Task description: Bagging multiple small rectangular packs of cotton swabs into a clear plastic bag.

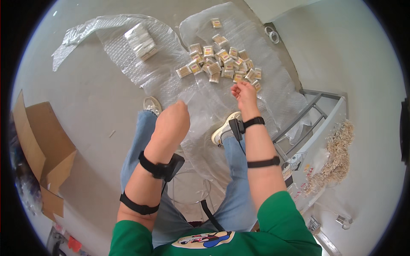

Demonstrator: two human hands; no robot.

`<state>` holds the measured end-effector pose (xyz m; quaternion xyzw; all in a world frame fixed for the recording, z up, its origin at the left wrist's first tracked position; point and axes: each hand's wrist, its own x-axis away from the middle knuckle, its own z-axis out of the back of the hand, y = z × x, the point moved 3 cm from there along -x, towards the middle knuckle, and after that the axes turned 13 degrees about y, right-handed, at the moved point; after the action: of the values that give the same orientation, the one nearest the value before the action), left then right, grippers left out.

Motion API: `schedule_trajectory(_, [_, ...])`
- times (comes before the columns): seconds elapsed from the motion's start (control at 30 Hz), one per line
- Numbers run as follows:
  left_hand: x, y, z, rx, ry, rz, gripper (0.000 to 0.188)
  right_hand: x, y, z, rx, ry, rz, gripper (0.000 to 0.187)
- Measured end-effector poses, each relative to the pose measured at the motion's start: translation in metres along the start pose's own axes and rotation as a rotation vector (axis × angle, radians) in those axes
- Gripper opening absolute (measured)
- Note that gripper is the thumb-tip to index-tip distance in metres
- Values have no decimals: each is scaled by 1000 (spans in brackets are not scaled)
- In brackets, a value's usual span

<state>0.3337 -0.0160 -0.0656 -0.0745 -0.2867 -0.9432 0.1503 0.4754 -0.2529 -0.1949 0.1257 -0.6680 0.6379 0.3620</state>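
Note:
Small clear packs of thin tan sticks [214, 68], many with yellow and white labels, lie in a loose heap on bubble wrap [269, 85] on the floor. My right hand [244, 96] is at the heap's near edge, its fingers loosely curled and partly apart, just below one labelled pack [238, 78]. I cannot see it gripping any pack. Held lower and to the left, my left hand [173, 121] is closed with its back toward me. Its fingers are hidden, and so is anything in them. Clear plastic [200, 106] lies between the hands.
A stacked block of wrapped packs [141, 42] rests on the far left bubble wrap. An open cardboard box [49, 136] stands at left. To the right, a grey metal-framed table [318, 145] bears a pile of loose tan sticks [335, 158]. My shoes [222, 128] are on or beside the wrap.

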Motion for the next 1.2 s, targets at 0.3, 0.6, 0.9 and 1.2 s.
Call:
schedule_trajectory(0.3, [32, 31, 23, -81, -198, -66, 21, -160, 123, -10, 774, 62, 147, 33])
schedule_trajectory(0.6, [31, 28, 33, -164, -321, -75, 38, -176, 158, -72, 917, 300, 260, 54])
schedule_trajectory(0.9, [33, 23, 29, -103, -295, -101, 36, -131, 189, -47, 699, 343, 226, 35])
schedule_trajectory(1.2, [22, 10, 20, -126, -163, -41, 19, -3, 95, -61, 452, 386, 1304, 22])
